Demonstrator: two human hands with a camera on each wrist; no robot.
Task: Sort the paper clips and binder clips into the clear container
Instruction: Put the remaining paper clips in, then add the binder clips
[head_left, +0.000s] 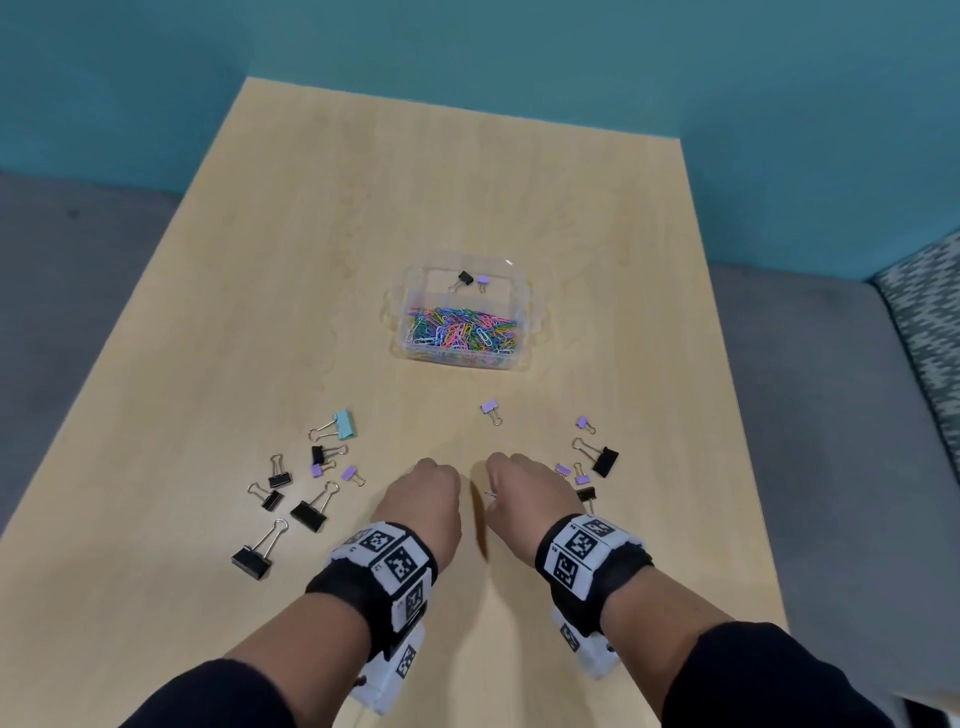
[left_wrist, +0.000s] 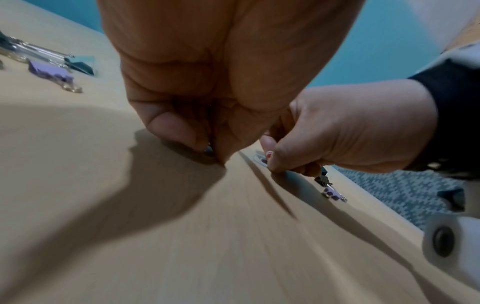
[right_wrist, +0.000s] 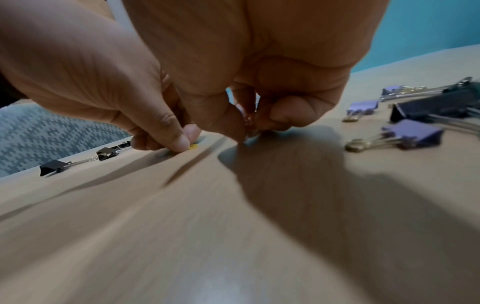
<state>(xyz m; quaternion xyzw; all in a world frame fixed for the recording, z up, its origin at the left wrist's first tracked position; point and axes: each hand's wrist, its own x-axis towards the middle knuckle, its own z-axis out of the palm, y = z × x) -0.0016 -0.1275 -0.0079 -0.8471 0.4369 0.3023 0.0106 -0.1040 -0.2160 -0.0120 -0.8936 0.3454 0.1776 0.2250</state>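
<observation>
Paper clips (head_left: 460, 332) fill container (head_left: 524, 306) | left grip (head_left: 426, 493), right grip (head_left: 519, 491) each pinching one off bench (head_left: 519, 208) | risk: thin wire slips from fingertips.

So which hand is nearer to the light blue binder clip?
Left. The left hand is right of and below the light blue binder clip; the right hand lies farther right, beyond the left one.

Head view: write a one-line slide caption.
Both hands pick at the table among scattered binder clips, near a clear container holding paper clips.
</observation>
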